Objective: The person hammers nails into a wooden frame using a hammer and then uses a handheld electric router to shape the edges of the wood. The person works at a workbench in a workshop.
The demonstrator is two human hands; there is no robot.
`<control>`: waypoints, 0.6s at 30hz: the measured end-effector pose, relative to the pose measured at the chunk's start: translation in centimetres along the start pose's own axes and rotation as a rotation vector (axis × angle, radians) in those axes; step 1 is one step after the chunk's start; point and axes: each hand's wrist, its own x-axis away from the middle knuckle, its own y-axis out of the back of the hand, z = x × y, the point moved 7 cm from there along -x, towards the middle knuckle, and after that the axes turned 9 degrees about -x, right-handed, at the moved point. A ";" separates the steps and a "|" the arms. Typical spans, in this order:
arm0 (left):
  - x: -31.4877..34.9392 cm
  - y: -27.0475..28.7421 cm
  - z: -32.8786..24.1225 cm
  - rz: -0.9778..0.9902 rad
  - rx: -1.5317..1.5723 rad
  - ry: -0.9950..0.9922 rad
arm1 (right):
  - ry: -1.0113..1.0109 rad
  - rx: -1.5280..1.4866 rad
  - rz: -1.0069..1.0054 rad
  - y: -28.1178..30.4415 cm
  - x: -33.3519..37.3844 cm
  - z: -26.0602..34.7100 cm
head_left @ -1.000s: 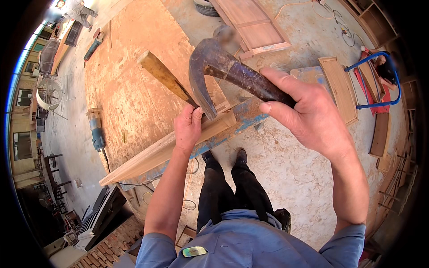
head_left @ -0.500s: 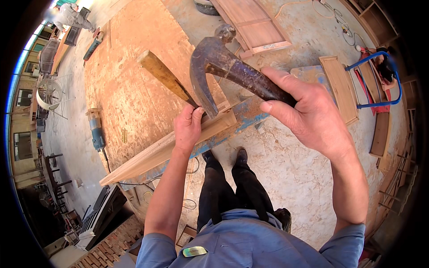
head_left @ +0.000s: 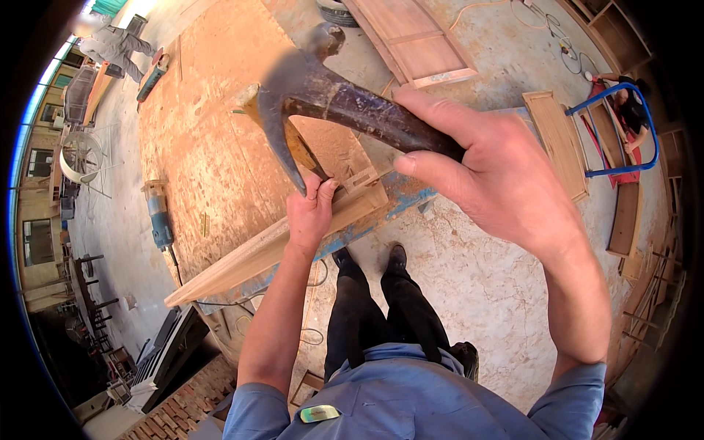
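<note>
My right hand is closed round the dark handle of a claw hammer. The worn hammer head lies over the top end of a chisel with a yellowish wooden handle; whether the two touch I cannot tell. My left hand pinches the chisel low down, near its dark metal part. Under that hand is a long light wooden board, lying along the near edge of the workbench. Slots show in the board's upper face just right of my left fingers. The chisel's tip is hidden by my hand.
On the bench lie a blue power tool with a cord, small brass-coloured pieces and an angle grinder. Panelled wooden doors stand beyond. One person works at far left, another by a blue-framed cart at right.
The hammer and my right hand have moved left, bringing the head over the chisel's handle end. My left hand and the board stay nearly in place.
</note>
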 end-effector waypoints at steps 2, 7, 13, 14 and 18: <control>0.3 0.0 0.4 0.007 -0.028 0.011 | 0.048 0.020 0.001 -0.1 -0.5 0.8; 0.1 -0.2 0.0 0.027 -0.053 0.005 | 0.103 0.119 -0.005 -0.9 -1.7 2.3; 0.4 0.1 0.0 0.027 -0.072 0.000 | 0.099 0.280 0.076 0.1 -3.4 5.8; 0.3 0.2 -0.1 0.023 -0.069 0.006 | 0.135 0.261 0.024 0.2 -3.4 6.3; 0.3 -0.6 0.2 0.041 -0.060 -0.006 | 0.296 0.322 -0.103 0.1 -2.6 6.8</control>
